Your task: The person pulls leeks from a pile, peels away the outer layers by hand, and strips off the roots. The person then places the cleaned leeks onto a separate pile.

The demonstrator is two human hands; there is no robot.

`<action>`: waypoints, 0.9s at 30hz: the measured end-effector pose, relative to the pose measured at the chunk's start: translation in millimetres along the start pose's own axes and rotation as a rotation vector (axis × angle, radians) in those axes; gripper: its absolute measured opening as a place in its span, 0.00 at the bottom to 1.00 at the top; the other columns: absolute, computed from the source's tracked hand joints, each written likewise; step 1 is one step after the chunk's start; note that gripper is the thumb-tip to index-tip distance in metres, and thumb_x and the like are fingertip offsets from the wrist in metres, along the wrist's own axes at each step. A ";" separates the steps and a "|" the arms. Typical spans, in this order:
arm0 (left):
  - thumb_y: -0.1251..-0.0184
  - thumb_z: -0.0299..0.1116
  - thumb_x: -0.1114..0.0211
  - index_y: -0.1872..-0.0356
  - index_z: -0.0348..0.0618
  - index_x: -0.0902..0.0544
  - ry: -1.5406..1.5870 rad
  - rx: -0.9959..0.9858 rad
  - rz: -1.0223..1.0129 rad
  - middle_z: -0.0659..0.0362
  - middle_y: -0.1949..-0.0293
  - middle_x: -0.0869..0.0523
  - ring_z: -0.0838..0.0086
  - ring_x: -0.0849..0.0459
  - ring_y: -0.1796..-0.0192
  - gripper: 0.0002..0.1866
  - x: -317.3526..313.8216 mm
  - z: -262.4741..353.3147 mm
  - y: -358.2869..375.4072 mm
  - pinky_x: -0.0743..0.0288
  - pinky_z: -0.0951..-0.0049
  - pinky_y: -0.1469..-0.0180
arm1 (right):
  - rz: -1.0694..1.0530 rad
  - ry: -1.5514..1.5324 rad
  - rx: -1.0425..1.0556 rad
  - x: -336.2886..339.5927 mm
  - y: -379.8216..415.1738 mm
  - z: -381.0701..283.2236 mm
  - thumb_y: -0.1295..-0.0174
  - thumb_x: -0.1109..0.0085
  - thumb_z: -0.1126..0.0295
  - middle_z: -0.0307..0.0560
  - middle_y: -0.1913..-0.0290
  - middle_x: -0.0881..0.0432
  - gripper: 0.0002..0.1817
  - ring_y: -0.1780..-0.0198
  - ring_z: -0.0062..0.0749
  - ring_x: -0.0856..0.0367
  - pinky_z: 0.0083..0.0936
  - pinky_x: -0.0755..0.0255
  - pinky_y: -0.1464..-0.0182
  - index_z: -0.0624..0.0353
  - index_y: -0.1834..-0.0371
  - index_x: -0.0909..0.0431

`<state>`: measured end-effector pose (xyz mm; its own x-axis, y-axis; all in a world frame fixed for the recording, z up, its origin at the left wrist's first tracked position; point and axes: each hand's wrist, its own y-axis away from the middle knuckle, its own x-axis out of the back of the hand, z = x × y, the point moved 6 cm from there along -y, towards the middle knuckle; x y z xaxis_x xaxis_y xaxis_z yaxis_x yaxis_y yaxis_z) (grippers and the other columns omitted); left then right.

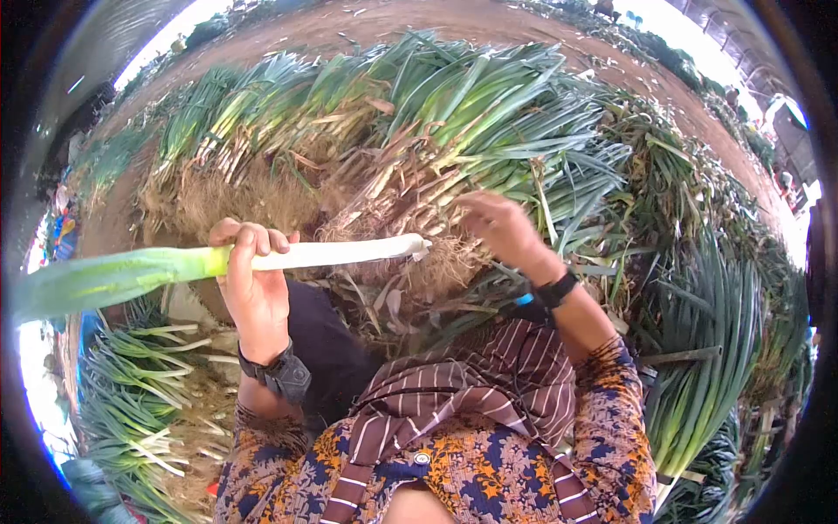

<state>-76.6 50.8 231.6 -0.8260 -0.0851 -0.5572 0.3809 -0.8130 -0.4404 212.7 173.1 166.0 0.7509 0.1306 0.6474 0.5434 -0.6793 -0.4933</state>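
My left hand (253,293) is wrapped around a leek (340,252), held nearly level across the front of me. Its clean white root end points right, and the green leaves (105,279) stretch to the left edge of the view. Off to the right of the white end is my right hand (506,231), apart from the leek. The fingers there look loosely spread and a little blurred, with nothing visible in them. Beneath both hands, untrimmed leeks (419,183) with brown, stringy roots (449,266) lie in a heap.
More rooted leeks (253,131) are piled in a row ahead. Leeks with bare white ends (148,384) lie at my lower left. A bundle of green leeks (707,349) stands at the right, beside leaf scraps (672,183). Bare dirt ground (332,31) runs behind the heap.
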 end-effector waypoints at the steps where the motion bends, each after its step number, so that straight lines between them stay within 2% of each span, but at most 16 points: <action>1: 0.34 0.28 0.43 0.54 0.50 0.29 -0.003 0.008 0.021 0.62 0.72 0.30 0.70 0.25 0.66 0.10 -0.6 0.1 -1.5 0.25 0.56 0.53 | -0.067 -0.079 0.009 -18.4 -1.1 -14.8 0.44 0.37 0.73 0.49 0.50 0.20 0.17 0.56 0.34 0.18 0.25 0.22 0.54 0.57 0.49 0.21; 2: 0.35 0.27 0.43 0.54 0.49 0.29 -0.006 0.013 0.043 0.62 0.72 0.29 0.70 0.24 0.66 0.10 -0.4 1.3 -3.4 0.25 0.56 0.53 | -0.005 -0.052 0.140 -23.3 -0.4 -34.1 0.44 0.37 0.71 0.51 0.53 0.21 0.15 0.59 0.37 0.18 0.27 0.22 0.56 0.58 0.53 0.21; 4: 0.36 0.26 0.42 0.54 0.49 0.28 0.022 0.032 0.062 0.62 0.73 0.28 0.70 0.24 0.67 0.11 2.0 1.4 -7.0 0.24 0.55 0.53 | -0.019 -0.027 0.155 -36.0 1.5 -43.3 0.46 0.35 0.67 0.49 0.59 0.22 0.17 0.57 0.43 0.21 0.33 0.23 0.56 0.57 0.53 0.23; 8: 0.36 0.26 0.41 0.57 0.49 0.27 0.040 0.057 0.109 0.64 0.74 0.27 0.71 0.23 0.69 0.09 2.3 0.6 -8.9 0.24 0.55 0.54 | 0.019 -0.083 0.088 -50.5 9.0 -33.0 0.44 0.39 0.71 0.50 0.65 0.24 0.10 0.61 0.47 0.21 0.35 0.25 0.61 0.60 0.61 0.25; 9: 0.36 0.26 0.41 0.57 0.49 0.27 0.042 0.065 0.117 0.64 0.74 0.27 0.71 0.23 0.69 0.09 1.4 0.8 -8.4 0.24 0.55 0.54 | 0.058 -0.100 0.044 -50.7 10.6 -30.9 0.43 0.41 0.73 0.51 0.65 0.22 0.07 0.62 0.45 0.20 0.34 0.26 0.62 0.62 0.64 0.26; 12: 0.37 0.26 0.41 0.57 0.49 0.27 0.031 0.089 0.127 0.64 0.74 0.27 0.71 0.23 0.69 0.09 2.5 0.4 -7.7 0.25 0.56 0.54 | 0.128 -0.233 -0.202 -44.6 15.6 -16.8 0.42 0.42 0.74 0.52 0.65 0.20 0.06 0.63 0.42 0.19 0.33 0.25 0.62 0.63 0.64 0.26; 13: 0.37 0.27 0.41 0.57 0.49 0.27 0.024 0.096 0.128 0.64 0.74 0.28 0.71 0.23 0.69 0.09 3.6 0.2 -7.9 0.25 0.56 0.54 | 0.108 -0.322 -0.282 -43.8 17.8 -11.2 0.42 0.41 0.73 0.52 0.64 0.19 0.08 0.63 0.40 0.18 0.31 0.25 0.61 0.62 0.61 0.24; 16: 0.37 0.27 0.41 0.58 0.49 0.27 0.032 0.121 0.119 0.64 0.74 0.28 0.72 0.23 0.69 0.08 5.8 -0.3 -9.5 0.25 0.56 0.54 | 0.087 -0.182 0.089 -38.9 13.6 -31.3 0.40 0.44 0.73 0.50 0.65 0.18 0.09 0.64 0.41 0.18 0.30 0.25 0.62 0.60 0.57 0.21; 20: 0.36 0.28 0.41 0.59 0.49 0.27 0.008 0.143 0.125 0.64 0.74 0.28 0.72 0.23 0.69 0.07 1.2 -0.3 -7.8 0.24 0.56 0.55 | -0.163 -0.096 0.132 -46.4 16.3 -45.8 0.42 0.43 0.73 0.52 0.62 0.18 0.11 0.61 0.46 0.18 0.33 0.24 0.60 0.60 0.56 0.20; 21: 0.36 0.28 0.41 0.59 0.49 0.27 0.003 0.154 0.123 0.64 0.74 0.28 0.72 0.23 0.69 0.07 -0.6 -1.5 -7.2 0.24 0.56 0.55 | -0.163 -0.054 0.160 -49.6 17.3 -45.3 0.43 0.43 0.73 0.53 0.62 0.18 0.11 0.61 0.47 0.18 0.34 0.24 0.60 0.59 0.57 0.20; 27: 0.35 0.30 0.41 0.59 0.50 0.27 -0.012 0.188 0.064 0.65 0.75 0.29 0.73 0.23 0.69 0.06 -8.3 -6.8 -4.0 0.23 0.55 0.55 | -0.364 -0.109 0.111 -56.2 20.5 -50.4 0.45 0.41 0.72 0.51 0.65 0.17 0.11 0.63 0.45 0.17 0.34 0.24 0.61 0.59 0.58 0.20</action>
<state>-68.5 58.6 233.2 -0.8078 -0.1465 -0.5709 0.3496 -0.8990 -0.2639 162.7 115.5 148.8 0.5339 0.4285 0.7290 0.8142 -0.4932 -0.3064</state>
